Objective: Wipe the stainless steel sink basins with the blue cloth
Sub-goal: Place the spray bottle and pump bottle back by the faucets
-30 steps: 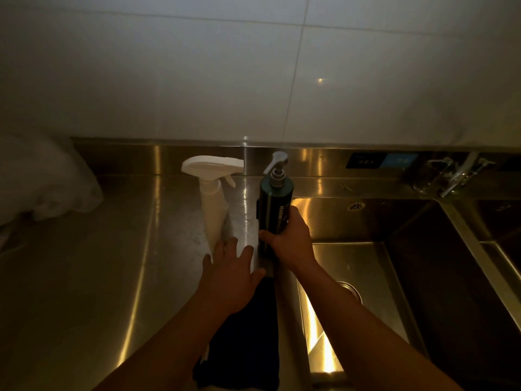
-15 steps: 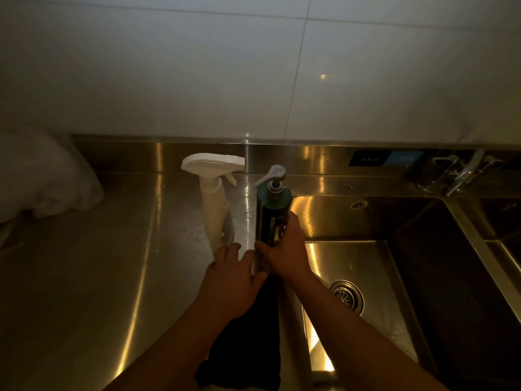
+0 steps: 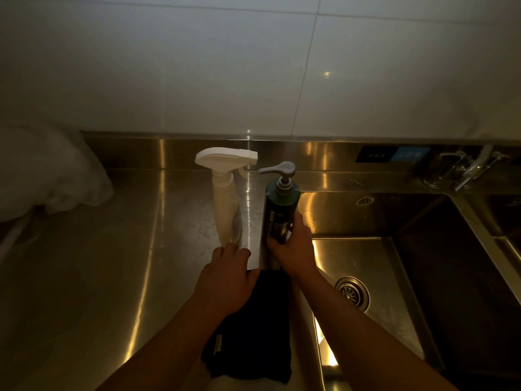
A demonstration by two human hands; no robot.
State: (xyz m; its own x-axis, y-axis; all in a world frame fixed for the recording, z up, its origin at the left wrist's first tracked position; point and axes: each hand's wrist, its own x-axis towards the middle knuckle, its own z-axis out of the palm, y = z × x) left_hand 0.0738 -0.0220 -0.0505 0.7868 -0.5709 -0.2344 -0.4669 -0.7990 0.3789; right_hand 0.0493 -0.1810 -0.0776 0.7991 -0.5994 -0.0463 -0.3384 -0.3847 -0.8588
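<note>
Right grip (image 3: 293, 249) holds pump bottle (image 3: 277, 213) beside basin (image 3: 366, 258) rim.

1. Light was dim, with a warm yellow cast.
2. Glare streaks ran along the steel counter (image 3: 112, 277) and the near left wall of the sink basin (image 3: 375, 263).
3. The cloth (image 3: 253, 334) lay almost black in shadow.
4. A small glint marked the wall tile (image 3: 394, 66).
5. Edges bowed; the label on the pump bottle (image 3: 277, 218) was barely legible.

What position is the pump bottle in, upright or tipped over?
Upright. The pump bottle stands vertical, pump head on top, gripped low by the right hand. Whether its base touches the counter is hidden.
</note>
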